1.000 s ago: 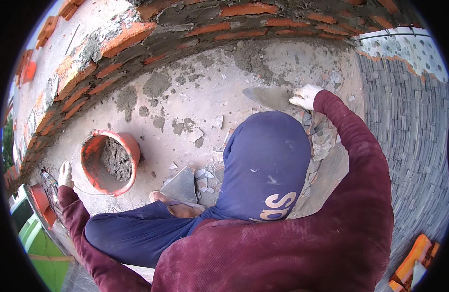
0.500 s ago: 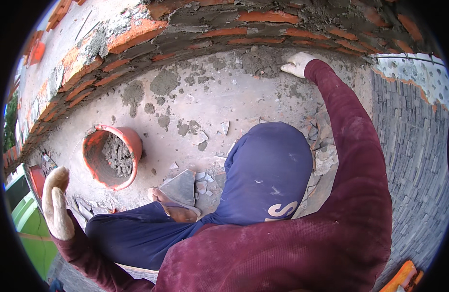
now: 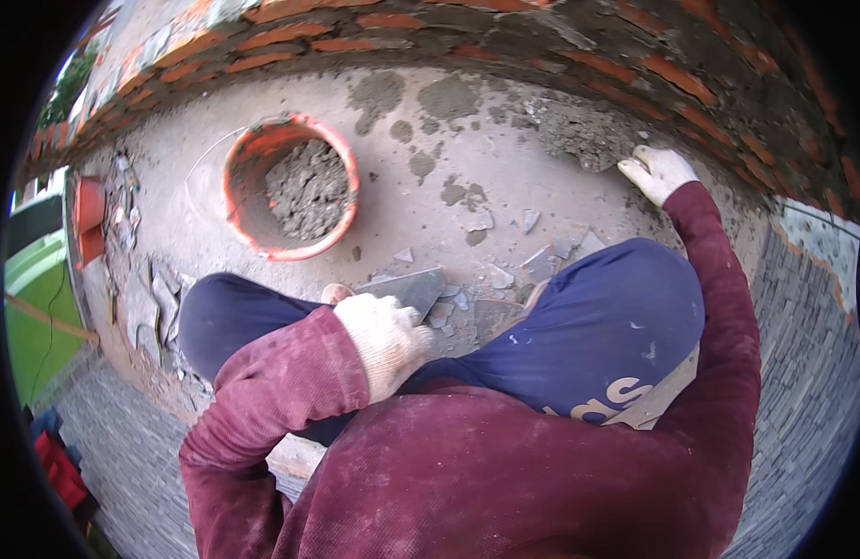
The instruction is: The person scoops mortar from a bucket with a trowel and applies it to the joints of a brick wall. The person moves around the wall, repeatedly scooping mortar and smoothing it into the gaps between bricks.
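Observation:
My right hand (image 3: 661, 175), in a pale glove, reaches to the foot of the brick wall. Its fingers are closed beside a heap of wet grey mortar (image 3: 579, 133); what they grip, if anything, I cannot make out. My left hand (image 3: 386, 343), also gloved, is in front of my body above my lap, back upward and fingers curled. Its palm is hidden, and nothing shows in it. An orange bucket (image 3: 353, 200), partly filled with grey mortar (image 3: 309, 191), stands on the floor ahead and to the left.
The brick wall (image 3: 686, 79) curves across the far side. Mortar splashes (image 3: 449, 98) spot the concrete floor. Broken tile pieces (image 3: 416, 291) lie between my legs, more shards (image 3: 149, 312) at the left. Near the left edge is a red-orange container (image 3: 89, 207).
My left hand has swung from the far left to above my lap, its fingers now curled. The view has shifted left. My right hand stays at the mortar heap by the wall.

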Available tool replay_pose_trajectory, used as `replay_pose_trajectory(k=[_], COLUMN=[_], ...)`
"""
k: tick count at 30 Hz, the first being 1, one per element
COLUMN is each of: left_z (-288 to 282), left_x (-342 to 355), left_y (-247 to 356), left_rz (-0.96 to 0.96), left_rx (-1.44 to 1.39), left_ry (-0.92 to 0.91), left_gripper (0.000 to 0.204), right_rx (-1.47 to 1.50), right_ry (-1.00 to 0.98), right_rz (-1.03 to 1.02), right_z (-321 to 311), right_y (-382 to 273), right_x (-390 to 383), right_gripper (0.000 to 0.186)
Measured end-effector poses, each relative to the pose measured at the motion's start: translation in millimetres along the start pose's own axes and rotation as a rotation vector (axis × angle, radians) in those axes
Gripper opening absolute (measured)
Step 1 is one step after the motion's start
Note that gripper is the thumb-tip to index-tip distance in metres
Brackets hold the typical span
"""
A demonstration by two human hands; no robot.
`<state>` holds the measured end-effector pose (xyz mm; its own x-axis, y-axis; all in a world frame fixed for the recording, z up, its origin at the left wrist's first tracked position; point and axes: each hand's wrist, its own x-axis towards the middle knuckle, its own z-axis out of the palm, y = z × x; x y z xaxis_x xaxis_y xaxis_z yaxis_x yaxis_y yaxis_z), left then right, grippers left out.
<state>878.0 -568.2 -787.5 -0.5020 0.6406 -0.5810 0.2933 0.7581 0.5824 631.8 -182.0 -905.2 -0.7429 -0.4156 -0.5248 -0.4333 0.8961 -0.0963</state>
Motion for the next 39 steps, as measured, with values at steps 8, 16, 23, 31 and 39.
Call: replay_pose_trajectory(k=[8, 16, 23, 31, 39], left_z=[23, 25, 13, 10, -3], left_x=[-26, -42, -48, -29, -26], left_y=[-6, -21, -30, -40, -43], left_rz=[-0.089, -0.022, -0.011, 0.016, -0.032], left_rx=[0.154, 0.155, 0.048, 0.052, 0.056], left_ry=[0.023, 0.112, 0.022, -0.041, 0.062], left_gripper=[0.016, 0.015, 0.023, 0.021, 0.015], right_rx=[0.12, 0.778, 1.373, 1.676, 1.809], right_ry=[-0.15, -1.174, -1.03, -1.015, -0.585], right_rz=[-0.46, -0.192, -0.068, 0.008, 0.313], right_z=[-69, -61, -37, 95, 90], right_y=[-179, -301, -217, -283, -181], right_x=[17, 71, 75, 153, 89], right_gripper=[0.044, 0.047, 0.042, 0.04, 0.035])
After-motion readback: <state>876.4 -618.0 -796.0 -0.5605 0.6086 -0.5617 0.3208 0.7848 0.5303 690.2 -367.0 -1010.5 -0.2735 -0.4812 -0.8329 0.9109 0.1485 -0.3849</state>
